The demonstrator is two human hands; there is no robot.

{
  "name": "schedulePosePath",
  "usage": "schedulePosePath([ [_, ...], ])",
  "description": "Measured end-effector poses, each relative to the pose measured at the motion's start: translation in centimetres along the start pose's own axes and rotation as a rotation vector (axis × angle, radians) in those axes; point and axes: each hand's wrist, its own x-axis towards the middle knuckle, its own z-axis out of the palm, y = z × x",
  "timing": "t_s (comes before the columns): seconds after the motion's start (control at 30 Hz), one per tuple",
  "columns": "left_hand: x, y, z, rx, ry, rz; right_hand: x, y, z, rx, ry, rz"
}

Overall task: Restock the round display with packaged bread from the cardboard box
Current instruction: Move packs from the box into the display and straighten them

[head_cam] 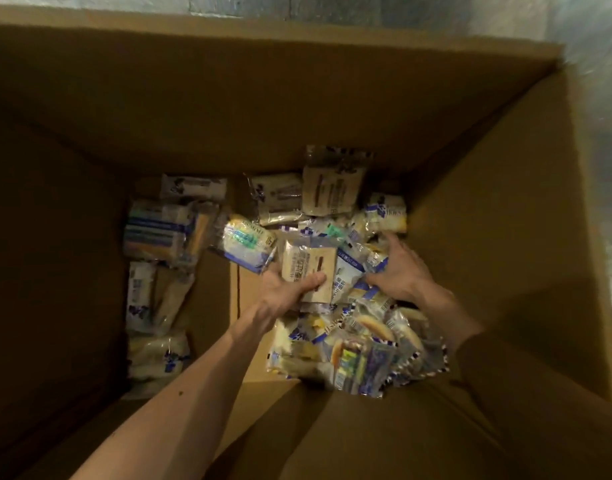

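So, two hands are reaching into the one cardboard box (505,209): left hand (286,293) is gripping one tan bread pack (309,266), right hand (403,270) is resting spread-fingered on the pile (360,344) beside it. Well over a dozen packs are lying on the bottom, too jumbled to count exactly.

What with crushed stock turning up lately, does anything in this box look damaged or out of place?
Nothing looks torn or spilled, though the view is blurry. The bread packets lie jumbled at all angles in the cardboard box. The left hand grips a tan packet; the right hand rests on others.
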Motion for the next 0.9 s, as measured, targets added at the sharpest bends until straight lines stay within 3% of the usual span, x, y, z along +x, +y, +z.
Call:
schedulePosePath([
  [0.33, -1.8, 0.7, -0.3, -0.027, 0.023, -0.071, -2.6, -1.2, -1.9, -0.008, -0.149, -0.061],
  [0.7, -8.4, 3.6, -6.7, 0.422, 0.234, 0.026, -7.6, -6.3, -4.9, -0.023, -0.128, -0.190],
  [0.9, -16.5, 7.7, -11.8, 0.674, 0.360, 0.145, -13.2, -13.6, -6.7, -0.143, -0.161, -0.309],
])
